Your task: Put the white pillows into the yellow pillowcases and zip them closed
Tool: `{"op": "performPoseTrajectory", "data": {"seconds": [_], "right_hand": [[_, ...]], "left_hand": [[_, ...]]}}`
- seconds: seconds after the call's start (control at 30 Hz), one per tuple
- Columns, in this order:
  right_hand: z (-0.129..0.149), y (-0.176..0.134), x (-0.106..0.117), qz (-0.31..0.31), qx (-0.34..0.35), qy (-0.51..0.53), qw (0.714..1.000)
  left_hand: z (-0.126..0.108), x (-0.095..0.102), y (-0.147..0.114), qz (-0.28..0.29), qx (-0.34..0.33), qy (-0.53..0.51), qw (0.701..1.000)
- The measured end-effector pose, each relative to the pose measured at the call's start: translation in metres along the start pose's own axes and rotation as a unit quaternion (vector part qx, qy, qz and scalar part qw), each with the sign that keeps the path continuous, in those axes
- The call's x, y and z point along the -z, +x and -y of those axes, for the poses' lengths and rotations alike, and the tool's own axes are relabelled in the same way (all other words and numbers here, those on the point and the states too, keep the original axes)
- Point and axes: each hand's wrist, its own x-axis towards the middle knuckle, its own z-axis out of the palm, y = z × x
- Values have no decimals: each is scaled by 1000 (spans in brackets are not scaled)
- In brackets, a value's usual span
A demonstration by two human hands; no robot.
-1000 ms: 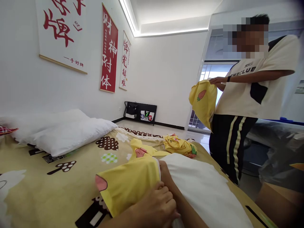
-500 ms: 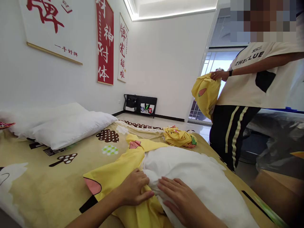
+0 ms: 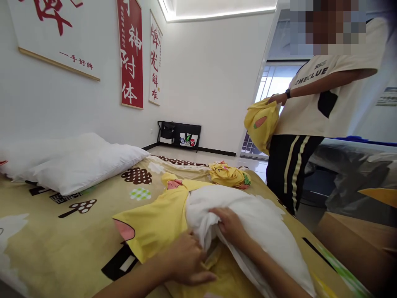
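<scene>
A white pillow (image 3: 263,219) lies on the bed, one end tucked into the mouth of a yellow pillowcase (image 3: 161,215) with pink patches. My left hand (image 3: 190,258) is closed on the pillowcase's edge near that mouth, its fingertips partly hidden and a little blurred. Just to the right, my right hand (image 3: 232,227) grips a bunched fold of the pillow and lifts it. Under the raised pillow, more yellow cloth shows between my forearms.
White pillows (image 3: 96,165) rest at the left of the patterned bedsheet (image 3: 102,231). A crumpled yellow cloth (image 3: 229,176) lies at the bed's far edge. Beyond the bed at right, a person (image 3: 310,111) holds another yellow cloth (image 3: 263,124). A cardboard box (image 3: 356,244) stands at the right.
My right hand has gone from lying flat on the pillow to gripping and raising a fold of it. My left hand has shifted slightly down, and the pillowcase mouth has opened out.
</scene>
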Motion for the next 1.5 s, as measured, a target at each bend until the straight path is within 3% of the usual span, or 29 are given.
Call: {"op": "performPoseTrajectory", "data": {"seconds": [0.07, 0.13, 0.23, 0.37, 0.47, 0.53, 0.67, 0.73, 0.8, 0.93, 1.0, 1.07, 1.13, 1.2, 1.27, 1.37, 1.43, 1.5], "right_hand": [[11, 17, 6, -62, 2, 48, 997], [18, 21, -1, -67, 15, 87, 994], [17, 5, -29, 36, 52, 108, 992], [6, -24, -50, 130, 88, 139, 978], [6, -32, -42, 169, 106, 153, 968], [12, -31, -31, 183, 103, 129, 969], [22, -30, -6, 196, 98, 122, 968], [23, -34, 8, 199, 98, 139, 965], [21, -40, 21, 202, 93, 147, 964], [21, -46, 39, 221, 89, 154, 959], [26, -45, 46, 247, 81, 149, 954], [34, -41, 50, 266, 72, 142, 951], [44, -38, 50, 263, 61, 147, 952], [55, -36, 45, 269, 51, 170, 947], [66, -34, 35, 308, 39, 206, 928], [80, -30, 20, 326, -11, 303, 896], [86, -25, 15, 279, -68, 432, 855], [84, -20, 18, 190, -133, 555, 799]], "left_hand": [[-17, 4, 7, -9, -46, 20, 999], [-29, 6, 16, -38, -67, 32, 997], [-34, 4, 22, -62, -71, 26, 995], [-27, -5, 14, -20, -57, 4, 998], [-22, -4, 6, -2, -8, -26, 1000], [-22, 4, 1, -22, -4, -44, 999], [-16, 19, -25, -154, 8, -38, 987], [6, 20, -57, -240, 81, -10, 967], [46, 18, -99, -303, 212, 22, 929], [135, 22, -178, -270, 541, -10, 797], [154, 27, -194, -228, 602, -128, 755], [150, 30, -188, -184, 562, -331, 735], [131, 28, -165, -138, 461, -517, 708], [109, 20, -132, -104, 406, -602, 680], [94, 9, -101, -94, 403, -621, 665], [86, -2, -74, -142, 379, -636, 657], [89, 1, -71, -201, 371, -640, 642], [99, 12, -78, -267, 389, -625, 621]]}}
